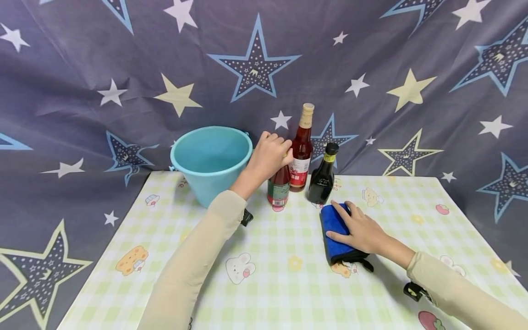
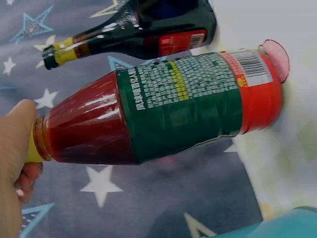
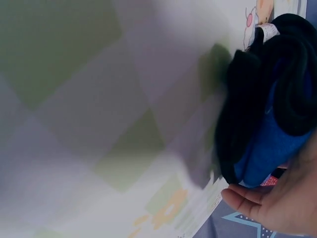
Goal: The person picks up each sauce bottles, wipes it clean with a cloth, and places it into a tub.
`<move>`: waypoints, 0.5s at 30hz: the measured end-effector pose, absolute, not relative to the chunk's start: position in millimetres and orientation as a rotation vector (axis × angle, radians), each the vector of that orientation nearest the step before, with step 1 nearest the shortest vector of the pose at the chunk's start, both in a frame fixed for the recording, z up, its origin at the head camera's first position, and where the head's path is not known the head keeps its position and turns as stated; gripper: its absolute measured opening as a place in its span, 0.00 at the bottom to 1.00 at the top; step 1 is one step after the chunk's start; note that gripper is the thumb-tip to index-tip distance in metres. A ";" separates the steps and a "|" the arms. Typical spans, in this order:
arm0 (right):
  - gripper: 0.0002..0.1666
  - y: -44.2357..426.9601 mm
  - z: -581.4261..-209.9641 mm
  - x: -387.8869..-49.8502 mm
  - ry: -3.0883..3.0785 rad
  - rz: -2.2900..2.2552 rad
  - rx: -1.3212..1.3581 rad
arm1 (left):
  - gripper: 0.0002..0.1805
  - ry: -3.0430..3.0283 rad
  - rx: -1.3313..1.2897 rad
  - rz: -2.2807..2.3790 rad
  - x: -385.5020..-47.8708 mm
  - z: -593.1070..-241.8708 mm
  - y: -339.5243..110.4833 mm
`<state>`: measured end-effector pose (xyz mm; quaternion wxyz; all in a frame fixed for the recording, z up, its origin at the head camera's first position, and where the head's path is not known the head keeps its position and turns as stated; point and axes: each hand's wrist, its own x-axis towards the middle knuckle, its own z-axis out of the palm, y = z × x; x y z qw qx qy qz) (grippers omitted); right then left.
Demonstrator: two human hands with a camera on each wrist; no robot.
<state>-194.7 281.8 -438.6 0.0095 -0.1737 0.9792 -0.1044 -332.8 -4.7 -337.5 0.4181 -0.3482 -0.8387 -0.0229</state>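
My left hand [image 1: 270, 153] grips the neck and yellow cap of a red sauce bottle [image 2: 188, 104] with a green label. It stands upright just right of the bucket; whether its base touches the table I cannot tell. My right hand [image 1: 363, 229] holds a folded blue cloth [image 1: 335, 229] with black edging, thumb on its top and fingers over the far and right sides. In the right wrist view, fingertips [image 3: 242, 198] reach down along the cloth. A tall bottle of red liquid [image 1: 302, 158] and a dark sauce bottle [image 1: 321, 181] stand between the hands, towards the back.
A light-blue bucket [image 1: 211, 172] stands at the back left, close to my left wrist. The table [image 1: 284, 293] has a green-checked cover with cartoon prints. Behind its back edge hangs a dark star-patterned curtain [image 1: 231, 110].
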 end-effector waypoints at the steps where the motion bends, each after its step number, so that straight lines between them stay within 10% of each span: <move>1: 0.54 281.6 -438.6 -195.2 3.051 -0.327 -0.547 | 0.10 -2.091 -0.888 -0.068 -330.9 -336.2 -6.0; 15: 0.54 281.3 -435.1 -200.4 2.985 -0.335 -0.598 | 0.09 -2.066 -1.085 -0.141 -304.2 -323.8 -25.7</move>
